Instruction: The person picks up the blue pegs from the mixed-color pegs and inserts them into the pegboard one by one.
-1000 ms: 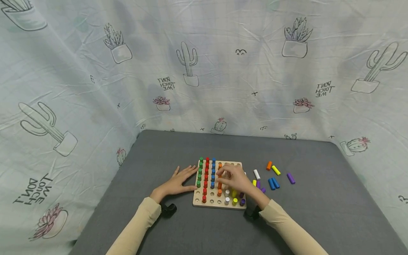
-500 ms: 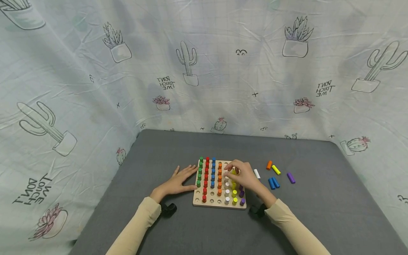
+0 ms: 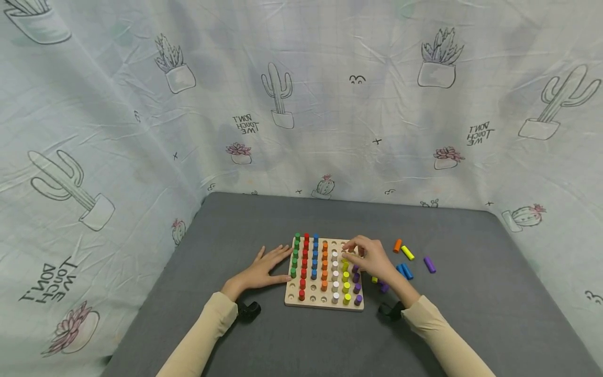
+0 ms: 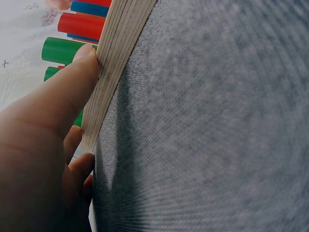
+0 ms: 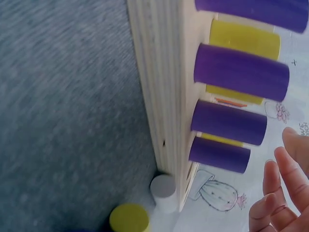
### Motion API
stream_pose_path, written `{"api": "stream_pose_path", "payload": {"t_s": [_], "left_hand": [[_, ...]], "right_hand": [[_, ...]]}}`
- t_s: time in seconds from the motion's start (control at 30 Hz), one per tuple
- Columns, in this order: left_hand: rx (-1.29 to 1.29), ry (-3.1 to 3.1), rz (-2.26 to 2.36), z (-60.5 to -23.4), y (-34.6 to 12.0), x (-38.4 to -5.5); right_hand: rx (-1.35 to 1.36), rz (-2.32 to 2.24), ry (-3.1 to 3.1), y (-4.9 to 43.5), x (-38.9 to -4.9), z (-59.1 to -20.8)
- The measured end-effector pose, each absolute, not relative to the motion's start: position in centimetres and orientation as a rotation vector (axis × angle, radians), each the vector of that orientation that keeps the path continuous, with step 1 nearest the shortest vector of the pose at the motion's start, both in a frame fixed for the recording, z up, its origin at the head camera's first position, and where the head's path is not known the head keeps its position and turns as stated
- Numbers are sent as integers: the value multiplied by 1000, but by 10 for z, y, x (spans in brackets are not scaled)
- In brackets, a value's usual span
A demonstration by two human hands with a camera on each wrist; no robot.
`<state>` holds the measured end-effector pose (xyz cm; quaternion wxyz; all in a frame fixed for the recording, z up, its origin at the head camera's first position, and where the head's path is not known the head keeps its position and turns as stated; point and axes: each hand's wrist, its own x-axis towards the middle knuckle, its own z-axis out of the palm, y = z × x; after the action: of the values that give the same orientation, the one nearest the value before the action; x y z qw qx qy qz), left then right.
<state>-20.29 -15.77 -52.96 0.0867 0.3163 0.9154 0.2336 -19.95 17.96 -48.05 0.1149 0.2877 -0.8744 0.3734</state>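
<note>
A wooden peg board [image 3: 301, 303] lies on the table, with rows of green [image 3: 295, 253], red [image 3: 304, 264], blue [image 3: 315, 255], orange [image 3: 324, 265], white [image 3: 335, 265], yellow [image 3: 346, 287] and purple pegs [image 3: 357, 288] standing in it. My left hand [image 3: 264, 269] is spread flat at the board's left side. Its thumb [image 4: 82, 72] rests against the board's edge beside a green peg [image 4: 60, 50]. Over the far right part of the board is my right hand [image 3: 372, 256], fingertips bent and apart, close above the yellow row. Nothing shows between its fingers [image 5: 289, 169] in the right wrist view.
Loose pegs lie right of the board: orange [image 3: 398, 245], yellow [image 3: 407, 253], purple [image 3: 430, 265] and blue [image 3: 407, 270]. Others sit partly hidden under the right forearm, a white one [image 5: 164, 188] near the board's edge. A grey cloth [image 3: 264, 340] covers the table; a printed curtain [image 3: 330, 104] encloses it.
My right hand has moved rightward across the board, from the orange row past the white row to above the yellow row. My left hand stays in place.
</note>
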Motion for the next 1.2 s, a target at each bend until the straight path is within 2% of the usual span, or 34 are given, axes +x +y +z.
{"api": "stream_pose_path", "payload": {"t_s": [1.2], "left_hand": [[925,2736,670,-530,-156,-202]], "right_hand": [[647,1199,-2594,239,-187,-496]]}}
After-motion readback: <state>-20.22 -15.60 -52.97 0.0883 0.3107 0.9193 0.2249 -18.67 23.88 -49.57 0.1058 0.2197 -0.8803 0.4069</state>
